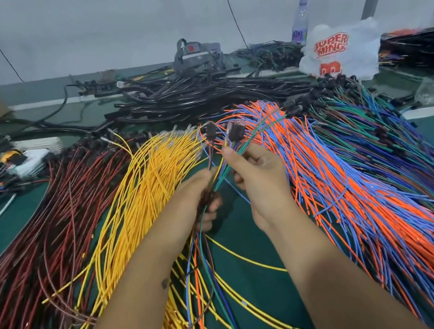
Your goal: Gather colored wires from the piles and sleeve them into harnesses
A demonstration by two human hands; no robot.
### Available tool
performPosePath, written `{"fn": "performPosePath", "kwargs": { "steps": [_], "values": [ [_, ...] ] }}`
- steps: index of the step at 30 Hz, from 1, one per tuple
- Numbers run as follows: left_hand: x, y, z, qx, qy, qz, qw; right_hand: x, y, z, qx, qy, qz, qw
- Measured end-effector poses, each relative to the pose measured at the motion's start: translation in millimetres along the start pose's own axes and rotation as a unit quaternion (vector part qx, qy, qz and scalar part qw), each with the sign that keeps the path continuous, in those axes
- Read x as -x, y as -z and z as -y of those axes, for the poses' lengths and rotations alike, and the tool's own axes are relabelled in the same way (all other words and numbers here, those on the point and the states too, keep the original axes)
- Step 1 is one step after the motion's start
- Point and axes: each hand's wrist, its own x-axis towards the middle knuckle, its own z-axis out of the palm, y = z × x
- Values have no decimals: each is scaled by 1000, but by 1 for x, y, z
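Both hands meet over the middle of the green tabletop [240, 235], sharing one mixed bundle of wires [219, 174]. The left hand [201, 196] is curled round the bundle lower down, likely to keep the strands gathered, while the right hand [255, 172] pinches it near the top, where the black connectors [211, 129] stand clear, probably to even the ends before sleeving. The bundle holds yellow, green, blue, orange and dark strands, thin and limp, their tails trailing down between the forearms. Sorted piles fan out around it: dark red wires [35, 240] left, yellow wires [140, 195] centre, orange and blue wires [341, 171] right. Black sleeving [197, 95] lies heaped beyond.
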Motion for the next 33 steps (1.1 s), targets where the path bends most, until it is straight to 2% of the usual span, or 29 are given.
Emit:
{"fn": "performPosePath", "kwargs": {
  "steps": [3, 6, 9, 12, 16, 18, 20, 23, 26, 30, 33],
  "values": [
    [0, -2, 3, -70, -26, -30, 997, 1, -1, -1, 22, 13, 20, 999],
    [0, -2, 5, -117, -38, -56, 991, 3, -3, 1, 32, -2, 79, 996],
    [0, -3, 4, -111, -34, -46, 992, 4, -2, -1, 74, -11, 127, 989],
    [2, -4, 6, -145, -41, -30, 988, 6, -1, -3, 90, -23, 118, 989],
    [4, -6, 4, -255, -59, -53, 964, 4, -2, -4, 99, -2, 52, 994],
    [5, -8, 0, -290, -67, -29, 954, 4, -3, -3, 123, 17, 11, 992],
    [10, -8, -4, -236, -43, 24, 970, 2, -1, 0, 91, 17, -38, 995],
    [22, -1, -16, -100, 27, 93, 990, -11, 15, 9, -56, -23, -153, 986],
    [31, 12, -34, -142, 46, 121, 981, -17, 24, 11, -132, -39, -215, 967],
    [31, 36, -64, -286, 68, 148, 944, -18, 22, 11, -79, 19, -253, 964],
    [30, 63, -79, -303, 102, 136, 938, -22, 35, 21, -32, 63, -344, 936]
  ]
}}
